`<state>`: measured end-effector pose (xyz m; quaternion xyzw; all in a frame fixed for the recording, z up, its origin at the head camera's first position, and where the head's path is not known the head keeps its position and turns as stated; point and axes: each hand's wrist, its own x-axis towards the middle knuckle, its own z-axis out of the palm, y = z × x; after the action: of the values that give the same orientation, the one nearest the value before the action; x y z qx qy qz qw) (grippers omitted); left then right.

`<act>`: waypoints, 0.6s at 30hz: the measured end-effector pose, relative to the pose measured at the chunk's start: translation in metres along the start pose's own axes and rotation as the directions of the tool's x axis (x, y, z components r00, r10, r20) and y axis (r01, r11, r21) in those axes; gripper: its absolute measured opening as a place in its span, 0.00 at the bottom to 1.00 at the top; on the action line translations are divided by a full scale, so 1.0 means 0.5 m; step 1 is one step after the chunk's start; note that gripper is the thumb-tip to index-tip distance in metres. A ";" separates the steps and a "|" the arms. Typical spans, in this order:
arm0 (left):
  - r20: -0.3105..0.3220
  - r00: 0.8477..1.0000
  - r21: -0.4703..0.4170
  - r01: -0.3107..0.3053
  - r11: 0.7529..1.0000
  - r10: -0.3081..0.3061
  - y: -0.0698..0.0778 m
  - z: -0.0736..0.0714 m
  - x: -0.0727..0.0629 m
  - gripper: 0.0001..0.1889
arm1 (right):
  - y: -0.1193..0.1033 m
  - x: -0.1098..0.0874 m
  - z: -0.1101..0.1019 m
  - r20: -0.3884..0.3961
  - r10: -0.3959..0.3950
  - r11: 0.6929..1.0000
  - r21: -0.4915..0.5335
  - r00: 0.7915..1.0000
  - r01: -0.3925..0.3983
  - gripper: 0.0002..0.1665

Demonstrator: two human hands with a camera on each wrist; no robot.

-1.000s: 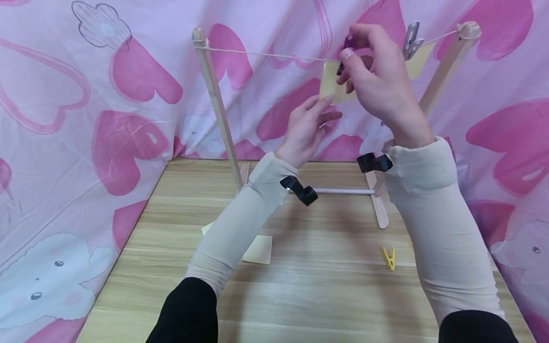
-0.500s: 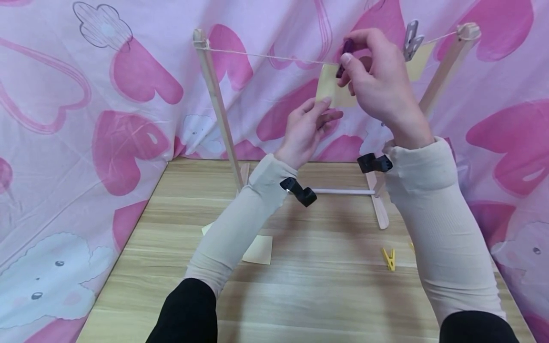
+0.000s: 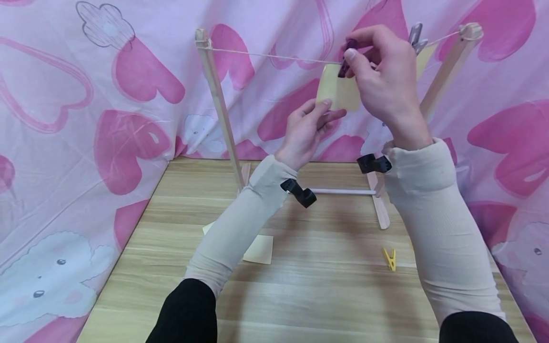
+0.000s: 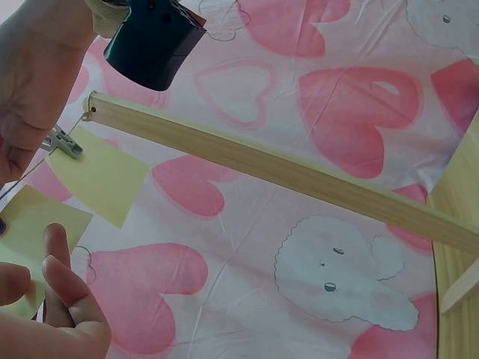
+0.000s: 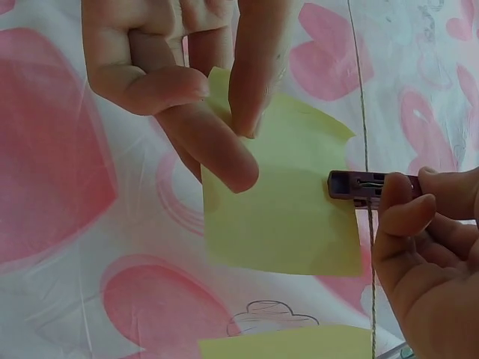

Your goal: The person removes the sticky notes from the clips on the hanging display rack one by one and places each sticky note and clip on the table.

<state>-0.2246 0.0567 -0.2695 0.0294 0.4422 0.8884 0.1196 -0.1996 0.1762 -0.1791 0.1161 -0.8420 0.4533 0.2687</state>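
My left hand (image 3: 302, 131) pinches the lower edge of a pale yellow paper note (image 5: 292, 232) between thumb and fingers. A dark purple clothespin (image 5: 344, 185) sits at the note's top edge, by the thin string (image 5: 362, 105). My right hand (image 3: 388, 78) pinches the pin's handle end between thumb and fingers. In the right wrist view the pin's nose overlaps the note and its body crosses the string. Farther right along the string, a second yellow note (image 4: 101, 179) hangs from a silver metal clip (image 4: 66, 143).
Two wooden posts (image 3: 218, 102) carry the string, joined low down by a white rod (image 3: 343, 191). On the wooden table (image 3: 317, 305) lie more yellow notes (image 3: 259, 249), partly under my left sleeve, and a yellow clothespin (image 3: 390, 259). A pink heart-patterned curtain (image 3: 141, 152) hangs behind.
The note has come slightly lower. My right hand has turned and shifted a little right, uncovering more of the note, while still pinching the purple clothespin. My left hand has barely moved.
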 end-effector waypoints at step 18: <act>-0.020 0.999 0.082 -0.040 0.996 0.042 0.004 -0.016 -0.001 0.05 | -0.002 0.007 0.002 -0.182 -0.061 0.974 0.202 0.981 0.098 0.09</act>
<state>-0.2258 0.0493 -0.2728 0.0338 0.4788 0.8721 0.0954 -0.2026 0.1752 -0.1767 0.1376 -0.7572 0.5369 0.3456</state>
